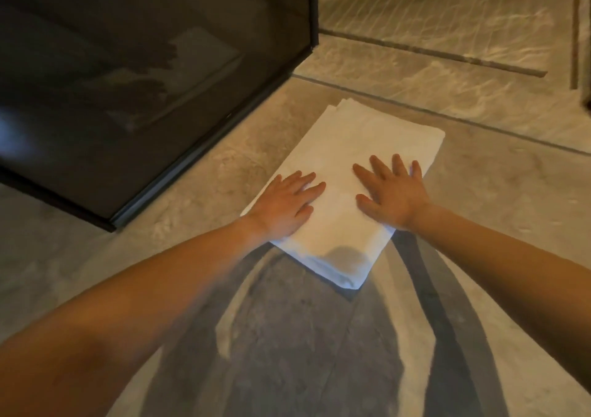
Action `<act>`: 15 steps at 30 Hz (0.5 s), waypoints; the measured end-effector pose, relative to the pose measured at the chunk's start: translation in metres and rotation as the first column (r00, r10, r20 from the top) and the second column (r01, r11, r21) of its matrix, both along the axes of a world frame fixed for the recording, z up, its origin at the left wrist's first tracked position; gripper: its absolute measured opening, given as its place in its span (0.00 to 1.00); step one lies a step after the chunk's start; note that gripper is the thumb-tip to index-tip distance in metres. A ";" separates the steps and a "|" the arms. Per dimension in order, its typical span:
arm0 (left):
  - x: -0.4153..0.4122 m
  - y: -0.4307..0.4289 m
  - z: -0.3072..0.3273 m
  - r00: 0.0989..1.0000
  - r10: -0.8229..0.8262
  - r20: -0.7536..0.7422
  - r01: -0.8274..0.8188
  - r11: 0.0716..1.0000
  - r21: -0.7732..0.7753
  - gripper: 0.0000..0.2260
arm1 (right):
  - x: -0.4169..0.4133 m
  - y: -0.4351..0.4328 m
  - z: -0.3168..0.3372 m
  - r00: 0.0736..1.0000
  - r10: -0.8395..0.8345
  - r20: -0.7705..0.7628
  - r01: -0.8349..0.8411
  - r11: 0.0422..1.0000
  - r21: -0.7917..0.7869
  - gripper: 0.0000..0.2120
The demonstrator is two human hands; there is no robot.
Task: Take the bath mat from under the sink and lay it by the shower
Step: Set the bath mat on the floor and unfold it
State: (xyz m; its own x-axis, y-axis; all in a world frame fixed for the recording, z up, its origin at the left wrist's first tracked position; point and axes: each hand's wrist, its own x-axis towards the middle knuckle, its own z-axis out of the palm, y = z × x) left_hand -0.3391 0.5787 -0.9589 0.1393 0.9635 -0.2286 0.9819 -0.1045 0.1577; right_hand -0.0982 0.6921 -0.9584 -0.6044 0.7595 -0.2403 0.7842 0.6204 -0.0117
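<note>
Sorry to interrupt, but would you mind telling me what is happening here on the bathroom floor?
A person is laying out a white bath mat on the tiled floor, beside the dark glass shower door. The mat is still folded, its layers showing at the near corner. The left hand and the right hand both rest flat on it, palms down and fingers spread, gripping nothing. The mat lies close to the door's bottom frame without touching it.

White terry-cloth bath mat, matt and soft, mottled stone-look floor, dark glossy glass shower panel
</note>
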 end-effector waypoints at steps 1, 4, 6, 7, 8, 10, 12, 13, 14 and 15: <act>-0.016 -0.011 0.003 1.000 0.003 0.002 -0.003 0.999 0.033 0.24 | -0.002 -0.011 -0.004 0.995 -0.024 -0.093 0.022 1.000 -0.022 0.34; -0.045 -0.049 0.005 0.970 0.200 0.138 -0.209 0.977 0.048 0.22 | 0.000 -0.036 -0.020 0.997 0.006 -0.081 -0.005 1.000 0.003 0.32; -0.047 -0.063 0.006 0.885 0.352 0.305 -0.378 0.925 0.030 0.21 | 0.001 -0.035 -0.024 0.998 -0.018 -0.067 0.018 1.000 0.005 0.31; -0.046 -0.066 0.008 0.849 0.394 0.351 -0.433 0.901 0.037 0.21 | 0.000 -0.034 -0.025 0.998 -0.022 -0.066 0.023 1.000 0.010 0.31; -0.045 -0.065 0.010 0.833 0.411 0.370 -0.462 0.885 0.057 0.21 | -0.001 -0.034 -0.025 0.998 -0.017 -0.063 0.018 1.000 0.020 0.31; -0.043 -0.060 0.015 0.828 0.411 0.381 -0.477 0.874 0.092 0.20 | -0.001 -0.035 -0.025 0.998 -0.006 -0.067 0.008 0.999 0.031 0.32; -0.040 -0.053 0.022 0.797 0.442 0.411 -0.513 0.855 0.075 0.20 | -0.001 -0.035 -0.025 0.998 -0.005 -0.066 0.008 0.999 0.038 0.32; -0.040 -0.050 0.025 0.769 0.467 0.437 -0.542 0.838 0.058 0.19 | 0.000 -0.035 -0.024 0.998 -0.006 -0.063 0.008 0.999 0.036 0.32; -0.040 -0.046 0.027 0.727 0.494 0.477 -0.575 0.817 0.031 0.19 | -0.001 -0.035 -0.024 0.998 -0.006 -0.057 0.008 0.999 0.033 0.32; -0.040 -0.044 0.029 0.672 0.519 0.529 -0.608 0.794 -0.007 0.19 | -0.001 -0.035 -0.023 0.999 -0.007 -0.054 0.008 0.999 0.032 0.32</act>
